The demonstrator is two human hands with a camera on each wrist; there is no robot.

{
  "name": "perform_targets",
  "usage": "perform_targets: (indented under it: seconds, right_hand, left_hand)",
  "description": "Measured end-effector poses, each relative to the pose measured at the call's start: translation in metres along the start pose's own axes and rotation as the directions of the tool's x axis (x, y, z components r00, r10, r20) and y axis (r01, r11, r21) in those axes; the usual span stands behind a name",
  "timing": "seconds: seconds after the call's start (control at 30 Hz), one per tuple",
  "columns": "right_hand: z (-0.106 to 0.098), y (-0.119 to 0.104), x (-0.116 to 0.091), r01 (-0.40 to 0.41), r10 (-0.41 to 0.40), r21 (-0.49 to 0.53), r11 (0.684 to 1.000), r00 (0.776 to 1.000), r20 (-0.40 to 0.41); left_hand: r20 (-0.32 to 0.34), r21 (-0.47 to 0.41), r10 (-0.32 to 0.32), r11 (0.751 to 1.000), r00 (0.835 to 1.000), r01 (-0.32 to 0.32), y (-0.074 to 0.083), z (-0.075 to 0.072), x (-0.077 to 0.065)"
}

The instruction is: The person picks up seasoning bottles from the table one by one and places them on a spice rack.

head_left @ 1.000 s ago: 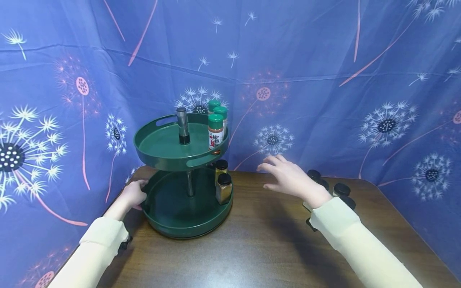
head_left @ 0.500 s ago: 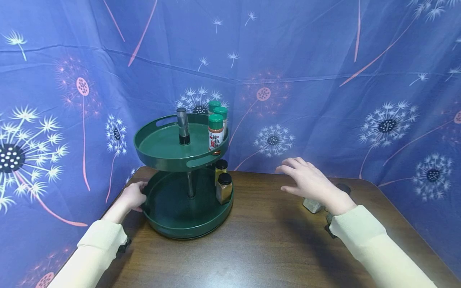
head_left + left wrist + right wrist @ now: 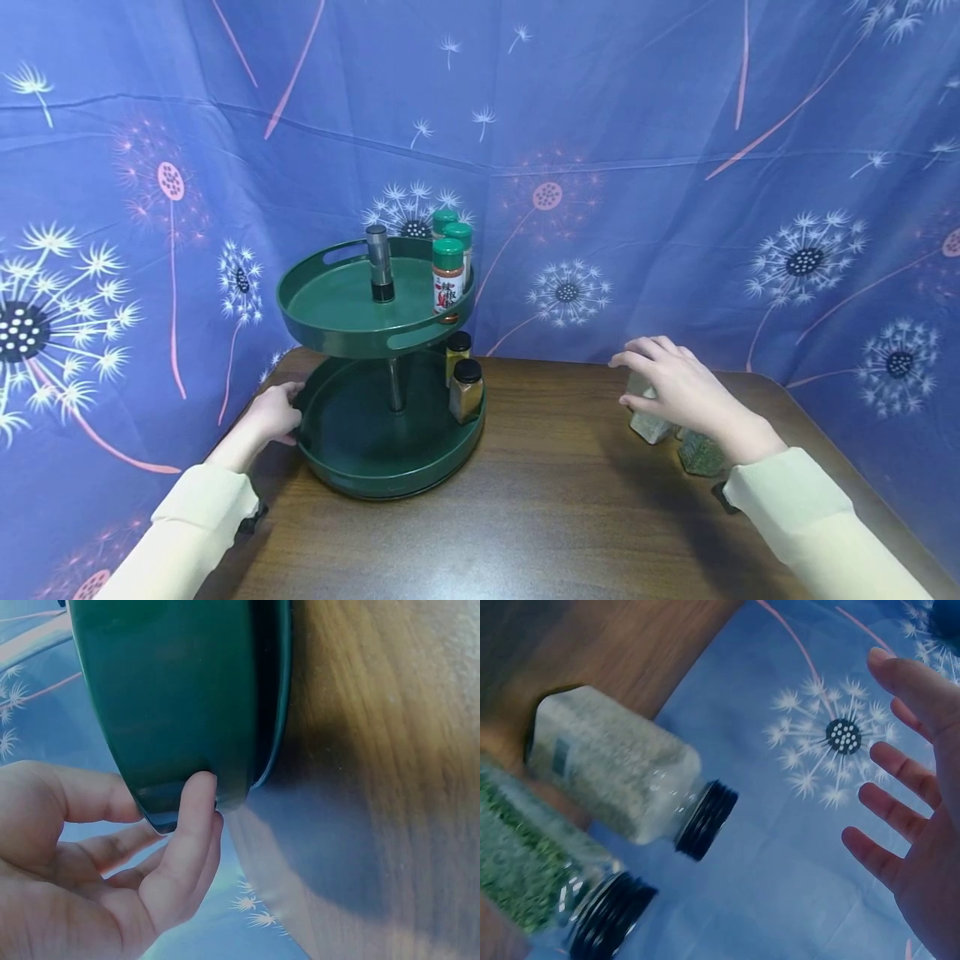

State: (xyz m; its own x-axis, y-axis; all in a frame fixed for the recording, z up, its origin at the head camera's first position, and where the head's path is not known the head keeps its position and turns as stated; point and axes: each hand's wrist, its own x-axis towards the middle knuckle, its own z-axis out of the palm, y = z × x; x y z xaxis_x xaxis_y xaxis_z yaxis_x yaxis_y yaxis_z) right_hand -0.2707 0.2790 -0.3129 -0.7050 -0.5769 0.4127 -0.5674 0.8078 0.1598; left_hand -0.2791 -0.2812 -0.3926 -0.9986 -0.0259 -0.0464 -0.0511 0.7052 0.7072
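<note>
A green two-tier lazy Susan (image 3: pixel 377 482) stands on the left of the table. My left hand (image 3: pixel 272 412) pinches the rim of its lower tray, with fingertips against the outer wall (image 3: pixel 169 697) in the left wrist view. My right hand (image 3: pixel 678 396) is in the air at the right with fingers spread and nothing in them. Beside and below it stand a glass jar of pale seasoning (image 3: pixel 622 761) and a jar of green flakes (image 3: pixel 525 855), both with black caps. The hand appears apart from both jars, partly hiding them in the head view.
The upper tray (image 3: pixel 330 329) carries several green-capped spice bottles, the front one a red chili bottle (image 3: pixel 448 283). Two black-capped jars, one with brown powder (image 3: pixel 466 396), stand on the lower tray's right side. Blue dandelion-print cloth (image 3: pixel 637 167) hangs behind the wooden table (image 3: pixel 540 500).
My right hand has moved to the right, away from the lazy Susan and over the jars. The left hand and the lazy Susan look much the same.
</note>
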Motion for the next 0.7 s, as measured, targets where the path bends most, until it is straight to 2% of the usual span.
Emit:
perform_targets:
  seconds: [0.47, 0.7]
  right_hand:
    - [0.007, 0.026, -0.034, -0.014, 0.014, 0.001, 1.000, 0.997, -0.075]
    - [0.016, 0.036, -0.052, -0.035, 0.036, 0.017, 0.999, 0.996, -0.083]
  left_hand:
    - [-0.023, 0.009, 0.002, 1.000, 1.000, -0.002, 0.001, 0.003, -0.008]
    - [-0.032, 0.000, -0.006, 1.000, 0.999, 0.006, 0.000, 0.005, -0.012]
